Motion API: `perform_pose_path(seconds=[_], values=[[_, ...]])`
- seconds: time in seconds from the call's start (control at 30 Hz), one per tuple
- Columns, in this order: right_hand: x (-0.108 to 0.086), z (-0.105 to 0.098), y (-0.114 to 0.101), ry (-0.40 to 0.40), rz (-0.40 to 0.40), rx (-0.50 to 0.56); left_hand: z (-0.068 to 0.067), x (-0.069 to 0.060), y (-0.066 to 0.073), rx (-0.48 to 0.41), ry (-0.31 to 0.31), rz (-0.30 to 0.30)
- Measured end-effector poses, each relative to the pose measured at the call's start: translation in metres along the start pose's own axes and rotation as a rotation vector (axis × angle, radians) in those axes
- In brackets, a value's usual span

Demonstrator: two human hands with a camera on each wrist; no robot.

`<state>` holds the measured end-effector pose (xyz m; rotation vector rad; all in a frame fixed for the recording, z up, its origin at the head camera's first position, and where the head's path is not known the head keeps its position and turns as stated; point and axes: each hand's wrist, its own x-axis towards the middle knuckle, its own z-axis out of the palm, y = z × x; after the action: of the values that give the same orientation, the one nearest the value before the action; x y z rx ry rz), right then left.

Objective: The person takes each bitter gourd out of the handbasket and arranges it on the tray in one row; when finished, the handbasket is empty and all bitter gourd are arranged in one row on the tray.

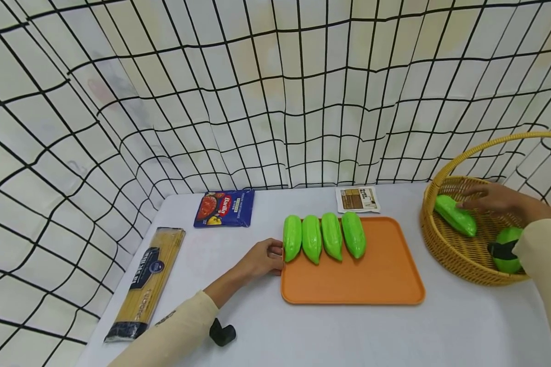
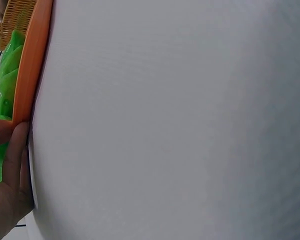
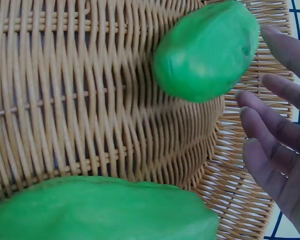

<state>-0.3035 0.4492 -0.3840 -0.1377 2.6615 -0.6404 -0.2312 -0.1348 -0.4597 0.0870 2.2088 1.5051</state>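
Apparently, the work here is between the wicker basket [image 1: 430, 244] and the orange tray [image 1: 353, 285], and it looks more than half done, if the tray is the place where the green vegetables belong. On the tray, four green vegetables [image 1: 331, 237] lie side by side in one row along its far part, from the left edge to somewhat past the middle; the right part of the tray and its near part are bare. In the basket there are two more: one green vegetable [image 1: 456, 216] lies toward the left, and another green vegetable [image 1: 508, 265] is at the near right, partly covered by the wrist camera. So, in my judgement, four are in place and two are left. The left hand [image 1: 263, 257] holds the tray at its left rim; its thumb is over the rim and its other fingers [image 2: 12, 157] are against the outer side, thus they are narrow around this edge. The right hand [image 1: 491, 201] is over the basket, beside the left one of the two vegetables. Its fingers [image 3: 290, 93] are apart and a little bent, and do not grip anything; whether a fingertip touches the vegetable, I cannot tell. All this stands on the white worktop [image 1: 326, 336].
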Motion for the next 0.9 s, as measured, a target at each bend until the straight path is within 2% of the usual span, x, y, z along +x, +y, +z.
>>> perform_pose_path(seconds=[0.13,0.3,0.57,0.9], values=[[0.001,0.005,0.000,0.013,-0.002,0.040,0.001,-0.001,0.000,-0.010,-0.002,0.001],[0.005,0.010,-0.001,-0.037,0.001,0.108,0.001,-0.001,0.000,-0.016,0.002,-0.006],[0.009,0.016,-0.005,-0.091,-0.028,0.084,0.001,-0.002,0.001,-0.013,0.002,-0.013],[0.007,0.015,-0.013,-0.155,0.008,0.140,0.002,0.000,0.001,-0.007,0.016,-0.014]])
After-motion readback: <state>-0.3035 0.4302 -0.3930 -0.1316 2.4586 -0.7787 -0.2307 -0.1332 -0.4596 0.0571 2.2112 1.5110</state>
